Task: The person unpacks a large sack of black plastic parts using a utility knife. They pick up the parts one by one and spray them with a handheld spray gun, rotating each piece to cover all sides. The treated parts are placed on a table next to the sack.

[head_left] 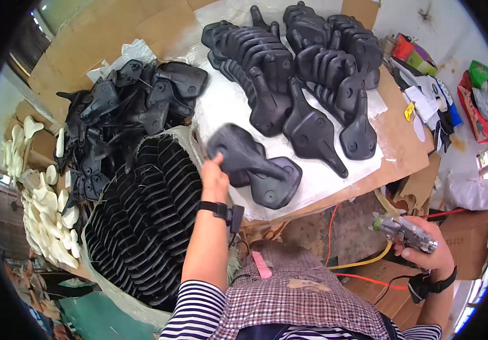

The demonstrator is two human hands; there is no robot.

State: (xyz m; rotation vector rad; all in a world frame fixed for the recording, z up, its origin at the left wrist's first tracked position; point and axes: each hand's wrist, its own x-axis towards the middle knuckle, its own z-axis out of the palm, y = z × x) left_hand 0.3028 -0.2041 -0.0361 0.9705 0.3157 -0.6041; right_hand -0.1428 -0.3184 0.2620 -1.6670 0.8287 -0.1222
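Note:
At the near edge of the white-covered table, my left hand (215, 180) grips a black moulded piece (233, 148) by its wide end. That piece is blurred by motion. It overlaps another black piece (278, 190), with a wide end and round dimples; where one stops and the other starts is hard to see. My right hand (432, 252), at the lower right, is closed around a silver-grey metal hand tool (411, 233) with a green end, shaped like a small spray gun. The tool is held beyond the table's edge.
Rows of black pieces (266, 62) stand stacked at the back. A loose black heap (108, 107) lies left, above a large sack (94, 260) packed with black pieces. Cream-coloured pieces (48, 209) sit far left. Red hose (371, 277) and yellow hose (363, 263) run below the table.

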